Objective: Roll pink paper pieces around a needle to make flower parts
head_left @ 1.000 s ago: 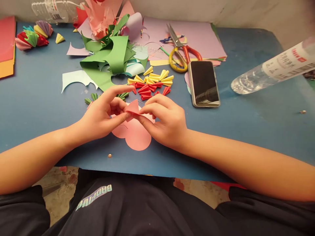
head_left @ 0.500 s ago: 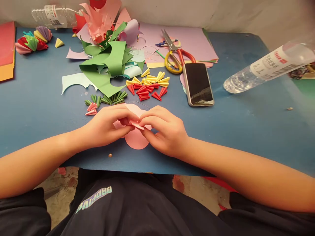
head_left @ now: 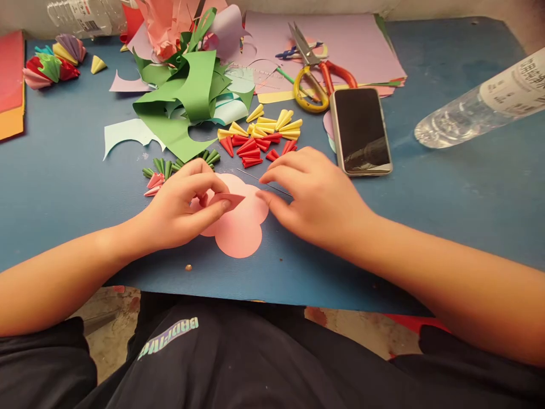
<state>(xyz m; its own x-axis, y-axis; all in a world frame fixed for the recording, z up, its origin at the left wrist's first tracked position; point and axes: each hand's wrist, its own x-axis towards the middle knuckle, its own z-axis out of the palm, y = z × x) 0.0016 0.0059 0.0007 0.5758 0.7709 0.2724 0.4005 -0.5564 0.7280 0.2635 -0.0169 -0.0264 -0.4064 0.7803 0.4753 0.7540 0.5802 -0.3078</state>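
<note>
A folded piece of pink paper (head_left: 230, 200) is pinched between the thumb and fingers of my left hand (head_left: 187, 201), its pointed end facing right. Several pink paper circles (head_left: 238, 236) lie overlapping on the table beneath. My right hand (head_left: 317, 199) is apart from the folded paper, thumb and fingers spread, above a thin metal needle (head_left: 251, 175) that lies partly hidden under it. Just beyond the hands are small rolled paper cones: green (head_left: 159, 166), pink (head_left: 155, 182), red (head_left: 250, 150) and yellow (head_left: 283, 119).
Green paper scraps (head_left: 198, 85) are heaped behind the cones. Scissors (head_left: 313, 74) with red and yellow handles rest on lilac sheets (head_left: 276, 40). A phone (head_left: 361, 130) and a water bottle (head_left: 477, 105) lie at right. Pleated coloured paper pieces (head_left: 51, 65) sit at far left.
My right hand has let go of the folded pink paper and moved right, opening over the needle. My left hand still holds the paper. The view has shifted slightly.
</note>
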